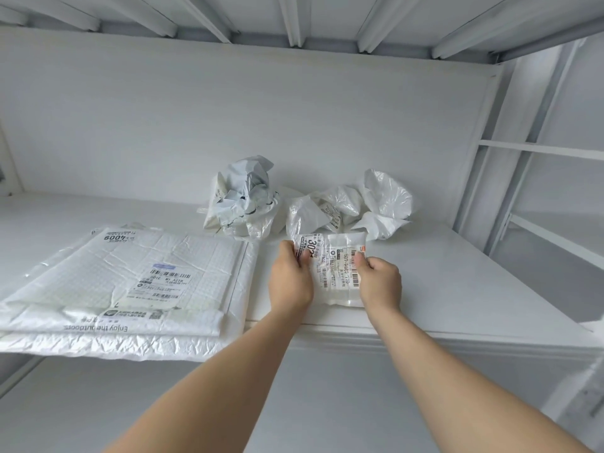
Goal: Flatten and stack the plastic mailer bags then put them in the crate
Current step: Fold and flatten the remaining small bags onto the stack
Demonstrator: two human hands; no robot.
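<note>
White-and-clear small flat plastic mailer bag (340, 282) with printed barcode labels lies on the white counter (474, 289), right in front of the person, held at both sides. Left hand (289, 279) pinches its left edge, thumb on top near the big label. Right hand (380, 282) pinches the right edge, thumb on top, fingers curled under. The bag looks mostly flat already, and its long axis seems to run away from the person, the labels reading along it.

Key relation: the stack of flattened white mailer bags (130, 282) sits on the same counter, to the left of the held bag, near but not touching it. The left hand is the nearer one. The stack is much wider than the small bag, its top piece is a quilted white mailer with a label, and its near edge seems to overhang the counter front. Judgement: the next move is a sideways carry to the left onto the stack top, with the small bag likely to slide off if it lands off-centre.

Behind the held bag, against the back wall: one crumpled grey-white mailer bag (243, 204) at left and a bunch of crumpled translucent white plastic bags (359, 204) at right, just beyond the held bag's far edge. Both are not yet flattened.

Containers: no crate in view, so nothing to say of its contents
</note>
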